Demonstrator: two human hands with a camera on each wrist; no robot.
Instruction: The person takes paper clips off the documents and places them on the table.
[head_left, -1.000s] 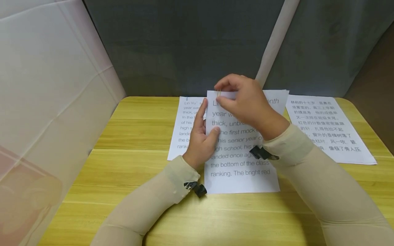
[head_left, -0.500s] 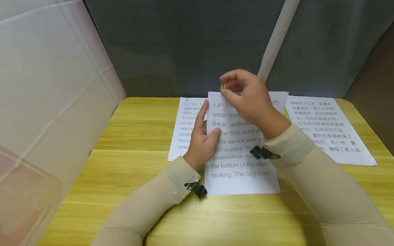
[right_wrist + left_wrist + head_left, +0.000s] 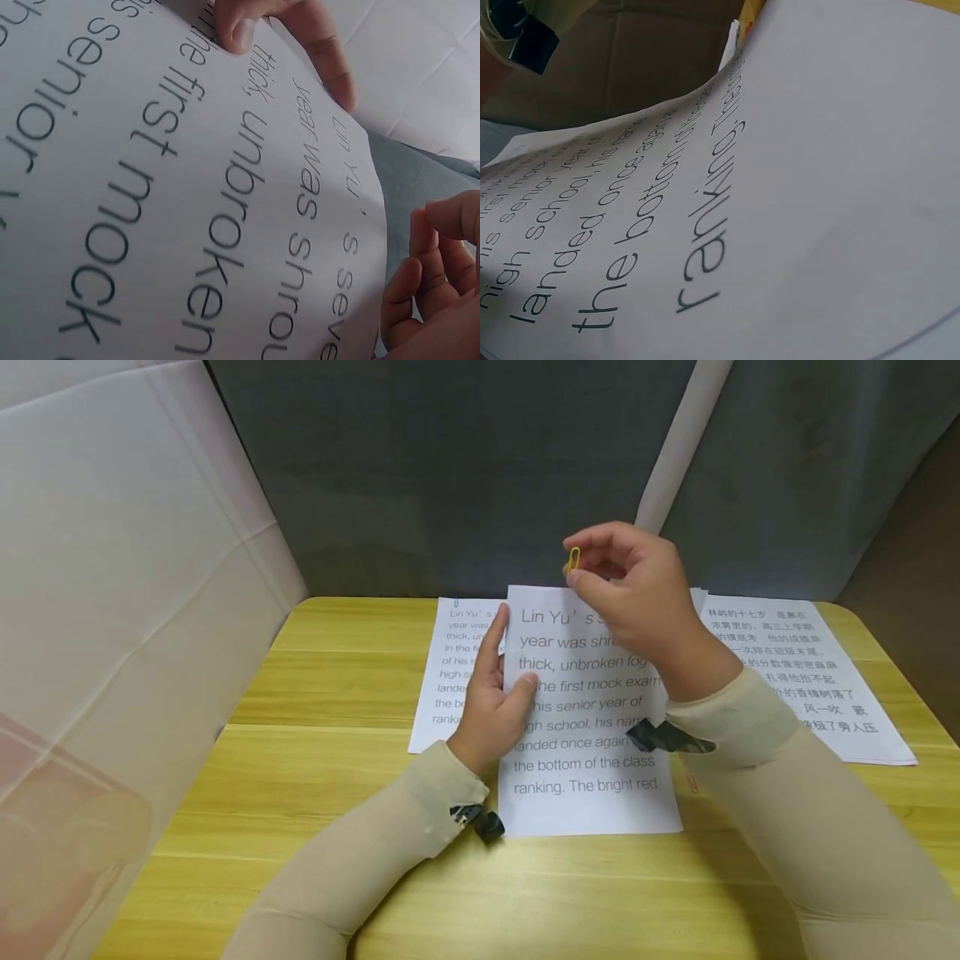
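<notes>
Lifted clear of the sheet (image 3: 585, 727), the right hand (image 3: 630, 593) pinches the yellow paperclip (image 3: 573, 559); the left hand (image 3: 491, 693) should keep gripping that sheet's edge on the surface (image 3: 315, 793).

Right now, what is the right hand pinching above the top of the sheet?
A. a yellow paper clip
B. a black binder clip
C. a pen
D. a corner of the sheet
A: the right hand pinches a small yellow paper clip clear of the printed sheet, which the left hand holds at its left edge.
</notes>
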